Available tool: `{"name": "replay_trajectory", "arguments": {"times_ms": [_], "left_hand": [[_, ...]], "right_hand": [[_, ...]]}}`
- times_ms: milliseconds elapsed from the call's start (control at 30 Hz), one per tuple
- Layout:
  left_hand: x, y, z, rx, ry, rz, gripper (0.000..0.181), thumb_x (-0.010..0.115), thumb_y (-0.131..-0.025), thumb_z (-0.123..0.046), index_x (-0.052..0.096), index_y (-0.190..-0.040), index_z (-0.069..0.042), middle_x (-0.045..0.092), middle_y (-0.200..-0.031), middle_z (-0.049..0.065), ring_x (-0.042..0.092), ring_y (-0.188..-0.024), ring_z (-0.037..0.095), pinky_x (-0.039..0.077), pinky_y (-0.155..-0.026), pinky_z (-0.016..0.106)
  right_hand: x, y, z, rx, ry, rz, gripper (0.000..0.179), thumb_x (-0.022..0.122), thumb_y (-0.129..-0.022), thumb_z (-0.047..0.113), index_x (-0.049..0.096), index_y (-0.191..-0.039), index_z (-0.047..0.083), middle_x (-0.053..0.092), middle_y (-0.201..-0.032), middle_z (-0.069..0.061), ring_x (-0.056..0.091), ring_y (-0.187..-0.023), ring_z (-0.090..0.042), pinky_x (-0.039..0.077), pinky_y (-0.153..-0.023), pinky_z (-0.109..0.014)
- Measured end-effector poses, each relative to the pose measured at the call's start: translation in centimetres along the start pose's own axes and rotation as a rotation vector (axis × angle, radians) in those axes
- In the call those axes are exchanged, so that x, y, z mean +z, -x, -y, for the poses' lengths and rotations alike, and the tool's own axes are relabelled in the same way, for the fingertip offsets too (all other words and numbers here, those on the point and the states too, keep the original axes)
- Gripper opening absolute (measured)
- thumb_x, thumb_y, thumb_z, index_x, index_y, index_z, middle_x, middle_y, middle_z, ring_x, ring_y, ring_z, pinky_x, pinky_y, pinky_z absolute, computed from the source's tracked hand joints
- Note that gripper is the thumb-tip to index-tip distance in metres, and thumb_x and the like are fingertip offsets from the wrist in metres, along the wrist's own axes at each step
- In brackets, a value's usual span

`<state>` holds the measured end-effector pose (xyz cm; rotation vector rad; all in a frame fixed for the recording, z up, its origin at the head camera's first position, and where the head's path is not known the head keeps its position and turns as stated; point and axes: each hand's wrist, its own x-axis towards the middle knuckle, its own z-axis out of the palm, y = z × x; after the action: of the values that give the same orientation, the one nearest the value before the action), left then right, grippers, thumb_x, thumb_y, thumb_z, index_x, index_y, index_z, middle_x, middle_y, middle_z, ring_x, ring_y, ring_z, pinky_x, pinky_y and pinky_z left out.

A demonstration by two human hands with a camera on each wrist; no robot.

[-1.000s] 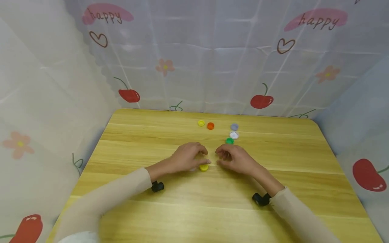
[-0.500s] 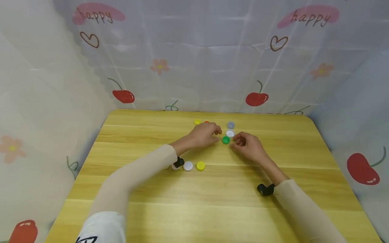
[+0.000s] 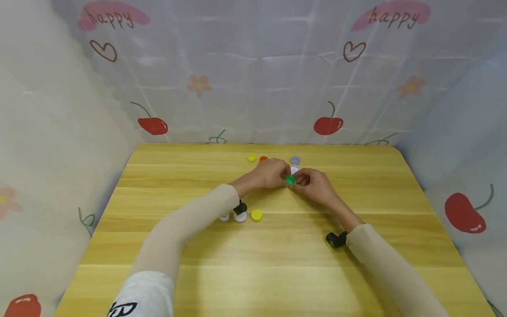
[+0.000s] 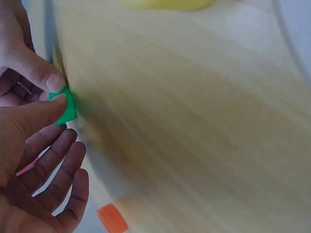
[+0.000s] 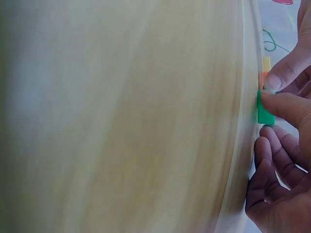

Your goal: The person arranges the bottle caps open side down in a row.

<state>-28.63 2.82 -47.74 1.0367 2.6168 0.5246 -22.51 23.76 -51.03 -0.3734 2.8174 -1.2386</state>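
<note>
A small green bottle cap (image 3: 291, 180), hollow side up in the head view, sits between my two hands. My left hand (image 3: 272, 173) pinches it from the left, thumb on its side in the left wrist view. From the right, my right hand (image 3: 314, 187) pinches the same cap, its thumb pressed to the green wall (image 5: 266, 108). The remaining fingers of both hands are loosely bent. Just behind the green cap lies a white cap (image 3: 294, 169), partly covered by the hands, and beyond it a greyish-purple cap (image 3: 295, 160).
At the back, a yellow cap (image 3: 251, 158) and an orange cap (image 4: 112, 218) lie left of the hands. Closer in, another yellow cap (image 3: 256, 215) stands beside two white caps (image 3: 240, 216), partly behind the left wrist camera (image 3: 240, 208). A printed curtain (image 3: 253, 88) borders the wooden table (image 3: 253, 281).
My left hand has moved back and right from the near yellow cap to the green one. My right hand went back, then left onto it. Both now grip the green cap.
</note>
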Motion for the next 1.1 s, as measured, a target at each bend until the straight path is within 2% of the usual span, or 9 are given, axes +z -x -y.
{"name": "replay_trajectory", "arguments": {"times_ms": [133,367,567,767,933,1100], "left_hand": [[0.4,-0.2,-0.1,0.011,0.000,-0.001,0.018,0.076,-0.102,-0.031,0.079,-0.114,-0.019,0.078,-0.109,-0.003,0.069,-0.099,0.014,0.058,-0.088,0.034],[0.6,0.1,0.4,0.027,-0.001,-0.027,0.020,0.077,-0.101,-0.031,0.079,-0.118,-0.020,0.078,-0.115,-0.003,0.071,-0.107,0.014,0.059,-0.094,0.035],[0.6,1.1,0.8,0.078,0.075,-0.051,0.022,0.079,-0.100,-0.032,0.078,-0.119,-0.020,0.076,-0.114,-0.005,0.069,-0.105,0.012,0.058,-0.094,0.033],[0.8,4.3,0.8,0.116,0.172,-0.091,0.029,0.080,-0.099,-0.034,0.076,-0.124,-0.020,0.072,-0.117,-0.006,0.067,-0.106,0.010,0.058,-0.096,0.031],[1.6,7.7,0.4,0.123,0.255,-0.173,0.027,0.080,-0.099,-0.036,0.076,-0.122,-0.023,0.073,-0.113,-0.009,0.066,-0.104,0.007,0.057,-0.093,0.028],[2.3,11.3,-0.1,0.122,0.406,-0.262,0.023,0.084,-0.096,-0.030,0.077,-0.117,-0.023,0.073,-0.109,-0.008,0.065,-0.097,0.008,0.058,-0.087,0.028]], "right_hand": [[0.1,0.0,0.0,-0.012,0.005,-0.007,0.025,0.086,-0.093,0.019,0.079,-0.113,0.006,0.076,-0.095,-0.009,0.067,-0.083,-0.018,0.054,-0.075,-0.023],[0.0,-0.3,0.1,-0.023,0.042,0.007,0.027,0.086,-0.093,0.018,0.079,-0.116,0.006,0.077,-0.096,-0.009,0.068,-0.084,-0.019,0.053,-0.077,-0.022],[-0.8,0.2,0.3,-0.067,0.007,0.039,0.027,0.087,-0.091,0.016,0.079,-0.116,0.006,0.075,-0.094,-0.009,0.064,-0.080,-0.019,0.052,-0.073,-0.023],[-1.1,1.5,0.8,-0.158,-0.036,0.084,0.027,0.089,-0.090,0.018,0.079,-0.116,0.016,0.073,-0.094,-0.005,0.058,-0.077,-0.018,0.049,-0.069,-0.024],[-0.5,3.2,2.2,-0.273,-0.078,0.094,0.027,0.089,-0.090,0.018,0.078,-0.114,0.022,0.071,-0.095,-0.007,0.055,-0.078,-0.023,0.047,-0.070,-0.033],[0.3,4.4,4.0,-0.400,-0.083,0.092,0.030,0.090,-0.087,0.014,0.077,-0.113,0.022,0.071,-0.094,-0.007,0.057,-0.079,-0.025,0.049,-0.071,-0.039]]}}
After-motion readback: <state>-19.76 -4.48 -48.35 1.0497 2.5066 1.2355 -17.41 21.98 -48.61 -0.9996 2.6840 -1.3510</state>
